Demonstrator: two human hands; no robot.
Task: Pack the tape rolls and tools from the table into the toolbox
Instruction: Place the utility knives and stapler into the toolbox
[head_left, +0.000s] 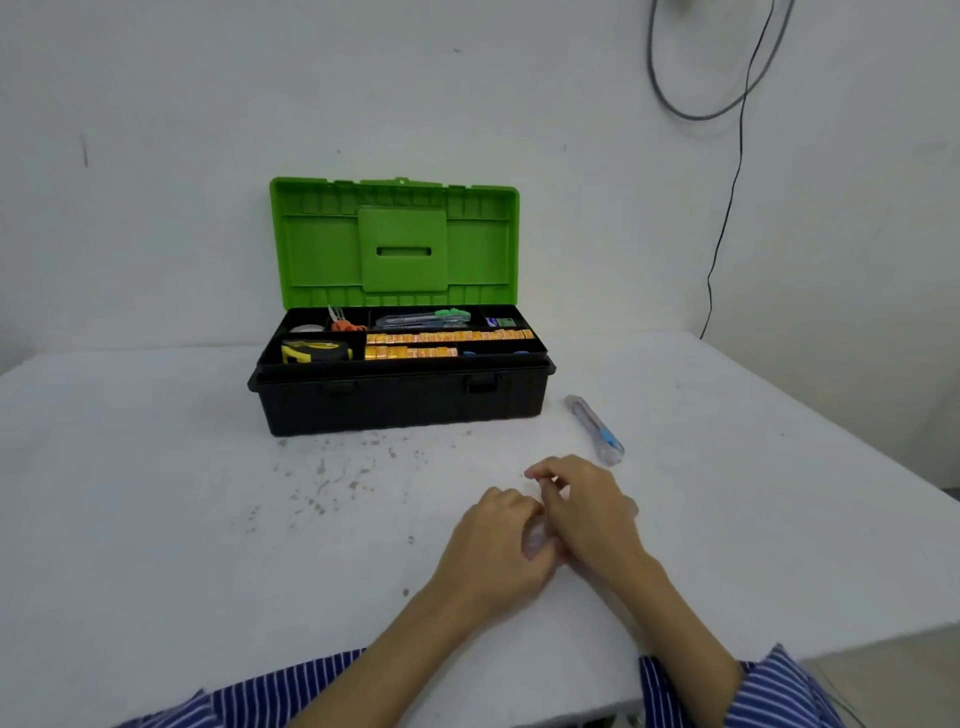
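The black toolbox (400, 402) stands open at the back of the white table (182, 519), its green lid (395, 241) upright. Its tray holds a yellow tape measure (315, 352), a clear tape roll (306, 328), orange-handled snips (347, 325), a clear packet with a green tool (423, 318) and rows of orange pieces (449, 336). A clear-sleeved blue tool (595, 429) lies on the table right of the box. My left hand (493, 551) and my right hand (587, 509) meet in front, both curled round a small clear object (536, 535), mostly hidden.
A black cable (727, 208) hangs down the white wall at the right. The table's right edge (831, 441) runs diagonally, and its front edge lies near my striped sleeves (779, 686). Dark specks mark the tabletop in front of the box.
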